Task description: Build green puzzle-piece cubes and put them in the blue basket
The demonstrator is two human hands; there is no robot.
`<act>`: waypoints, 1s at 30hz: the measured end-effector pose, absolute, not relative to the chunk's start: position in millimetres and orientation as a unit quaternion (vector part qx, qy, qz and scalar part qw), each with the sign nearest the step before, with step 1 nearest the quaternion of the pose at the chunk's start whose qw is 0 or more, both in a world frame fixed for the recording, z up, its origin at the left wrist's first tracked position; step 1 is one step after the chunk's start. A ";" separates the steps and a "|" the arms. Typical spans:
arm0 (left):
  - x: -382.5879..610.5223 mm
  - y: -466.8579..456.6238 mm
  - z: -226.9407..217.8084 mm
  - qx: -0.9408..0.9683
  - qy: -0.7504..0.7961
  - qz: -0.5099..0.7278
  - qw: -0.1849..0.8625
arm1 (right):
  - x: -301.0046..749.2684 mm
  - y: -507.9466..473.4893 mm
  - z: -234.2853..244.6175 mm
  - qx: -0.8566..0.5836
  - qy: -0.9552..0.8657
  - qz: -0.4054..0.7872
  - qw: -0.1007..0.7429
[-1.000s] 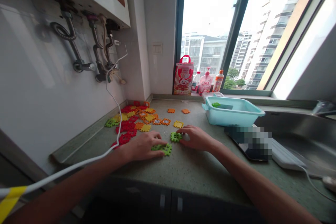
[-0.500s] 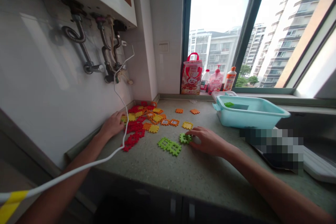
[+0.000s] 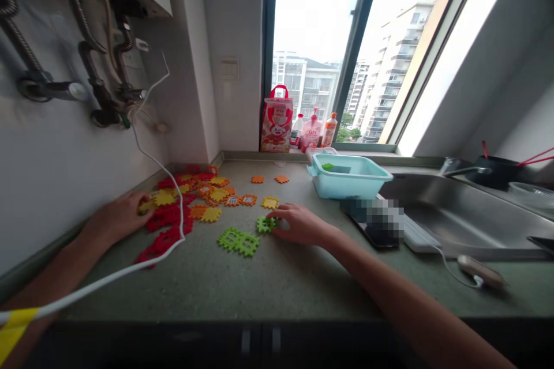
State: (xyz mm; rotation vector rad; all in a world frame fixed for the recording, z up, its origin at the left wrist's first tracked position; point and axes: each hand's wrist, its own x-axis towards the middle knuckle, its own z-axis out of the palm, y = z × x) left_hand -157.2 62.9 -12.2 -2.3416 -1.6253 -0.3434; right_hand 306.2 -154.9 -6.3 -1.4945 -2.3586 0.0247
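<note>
On the counter, my right hand (image 3: 298, 223) has thumb and fingers closed on the edge of a green interlocking plastic tile (image 3: 265, 224) with a window-like cutout. Left of it lie two joined green tiles (image 3: 238, 241), apart from the held one. At the left end of a heap of red tiles (image 3: 167, 218), my left hand (image 3: 116, 218) has its fingertips closed on a yellow tile (image 3: 147, 206). More yellow tiles (image 3: 211, 215) and orange tiles (image 3: 248, 200) lie loosely over and beside the heap. A single yellow tile (image 3: 270, 202) rests just behind my right hand.
A white cable (image 3: 181, 225) hangs across the red heap. At the back right stands a light-blue basin (image 3: 350, 184) with a green piece inside. A phone (image 3: 378, 235), a white power strip (image 3: 418, 235) and a sink (image 3: 450, 213) are to the right. Bottles (image 3: 311, 134) line the windowsill.
My view has turned right, so everything sits further left and more of the sink shows. Both hands stay at the same tiles, with little visible movement on the counter.
</note>
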 end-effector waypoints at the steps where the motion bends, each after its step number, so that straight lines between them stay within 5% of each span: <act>1: -156.8 62.5 -11.3 -0.814 -0.556 -0.108 0.128 | 306.4 -154.9 -6.0 -0.525 -0.833 0.009 0.173; 30: -158.2 51.7 -7.3 -0.856 -0.493 -0.141 0.059 | 308.6 -152.1 -15.0 -0.517 -0.834 0.024 0.189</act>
